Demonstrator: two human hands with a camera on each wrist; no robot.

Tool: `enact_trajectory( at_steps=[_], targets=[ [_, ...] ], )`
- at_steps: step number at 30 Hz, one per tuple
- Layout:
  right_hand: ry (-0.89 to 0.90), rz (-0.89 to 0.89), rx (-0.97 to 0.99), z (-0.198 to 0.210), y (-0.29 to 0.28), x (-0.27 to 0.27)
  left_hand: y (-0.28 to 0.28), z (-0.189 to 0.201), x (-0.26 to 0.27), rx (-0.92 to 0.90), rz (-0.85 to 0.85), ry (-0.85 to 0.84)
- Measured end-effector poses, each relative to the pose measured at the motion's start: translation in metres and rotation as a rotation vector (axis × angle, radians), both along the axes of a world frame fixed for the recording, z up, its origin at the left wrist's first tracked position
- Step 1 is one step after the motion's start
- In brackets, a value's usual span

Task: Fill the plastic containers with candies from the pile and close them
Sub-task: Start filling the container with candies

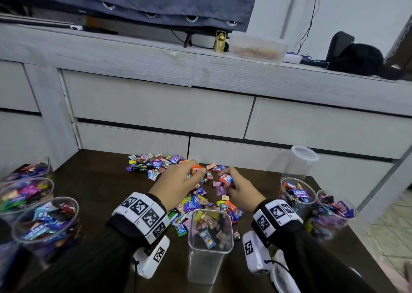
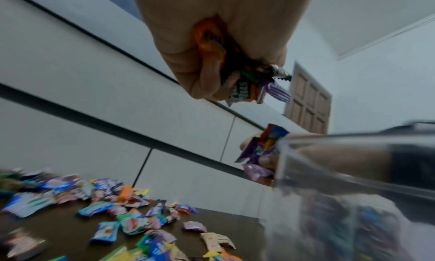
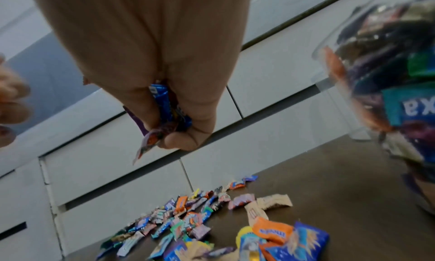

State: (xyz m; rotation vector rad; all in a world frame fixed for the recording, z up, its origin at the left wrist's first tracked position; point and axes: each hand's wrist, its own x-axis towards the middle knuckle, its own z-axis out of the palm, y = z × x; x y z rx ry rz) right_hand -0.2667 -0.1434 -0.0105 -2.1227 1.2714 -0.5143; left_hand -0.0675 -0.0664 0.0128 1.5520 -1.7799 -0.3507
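Wrapped candies [image 1: 225, 179] clenched within both hands' fingers [image 1: 196, 170], above pile [image 1: 156, 162].

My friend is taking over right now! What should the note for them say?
Left hand: grips a bunch of candies.
Right hand: grips a few candies too.
Candy pile: on the dark table, past both hands.
Square container: near edge, open, partly filled.
Done: round containers on the left and right look full, no lids on.
Left: drop both handfuls in, fill the empty container, close everything. A lid lies near the right wrist.
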Motion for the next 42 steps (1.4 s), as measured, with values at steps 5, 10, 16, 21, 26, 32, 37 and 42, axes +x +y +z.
enact_trajectory(
  at_steps=[5, 10, 16, 21, 26, 32, 37, 42],
  targets=[
    [-0.026, 0.036, -0.034, 0.016, 0.008, -0.008, 0.027, 0.008, -0.029, 0.003, -0.191, -0.078],
    [-0.025, 0.047, -0.047, 0.019, 0.015, -0.014, 0.039, -0.003, -0.046, 0.093, -0.257, -0.283],
    [0.014, 0.061, -0.047, 0.018, 0.023, -0.015, 0.040, -0.009, -0.052, 0.078, -0.296, -0.549],
    [0.040, 0.050, -0.035, 0.017, 0.024, -0.013, 0.036, -0.011, -0.058, 0.027, -0.400, -0.712],
    [0.068, 0.054, -0.046, 0.019, 0.025, -0.013, 0.037, -0.016, -0.054, -0.012, -0.404, -0.630],
    [0.088, 0.058, -0.049, 0.018, 0.024, -0.014, 0.039, -0.016, -0.052, -0.029, -0.399, -0.674],
    [0.082, 0.063, -0.055, 0.022, 0.027, -0.016, 0.038, -0.015, -0.053, -0.066, -0.426, -0.634],
    [0.096, 0.071, -0.058, 0.027, 0.028, -0.019, 0.041, -0.013, -0.053, -0.061, -0.444, -0.560]
  ],
)
